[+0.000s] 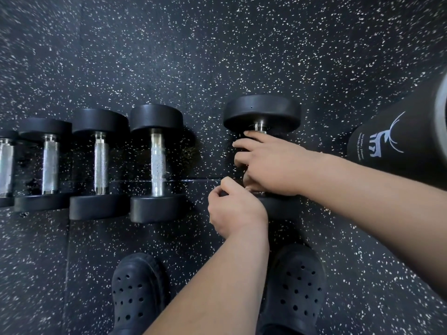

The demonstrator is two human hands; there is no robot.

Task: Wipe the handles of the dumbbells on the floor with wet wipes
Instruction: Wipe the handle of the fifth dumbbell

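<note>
Underfoot, head view: looking down on black rubber floor [217, 56] flecked with white, with seam lines between the mats. Counting five dumbbells lying on it in a row, handles pointing away from the camera, with a round black head at each end. Noting the leftmost dumbbell [6, 165] cut by the frame edge, then the second dumbbell [50, 163], the third dumbbell [100, 160] and the fourth dumbbell [157, 163] close side by side, knurled chrome handles bare. Finding the fifth dumbbell [262, 112] set apart to the right, with a gap of floor between it and the fourth.

Wrapping the right hand [273, 163] over that fifth dumbbell's handle, fingers curled round it from the right, covering nearly all the metal and leaving only a short chrome stub visible just under the far head. Being unable to tell what lies between palm and handle. Holding the left hand [235, 209] just beside the near end of the same handle, fingers curled in, thumb tip against forefinger; not managing to tell whether anything is pinched there.

Seeing a black cylinder [399, 141] with a white stag mark lying tilted at the right edge, near the fifth dumbbell's far head but apart from it. Spotting a left clog [137, 293] and a right clog [297, 286], black and perforated, at the bottom, toes pointing toward the row, partly behind the forearms
</note>
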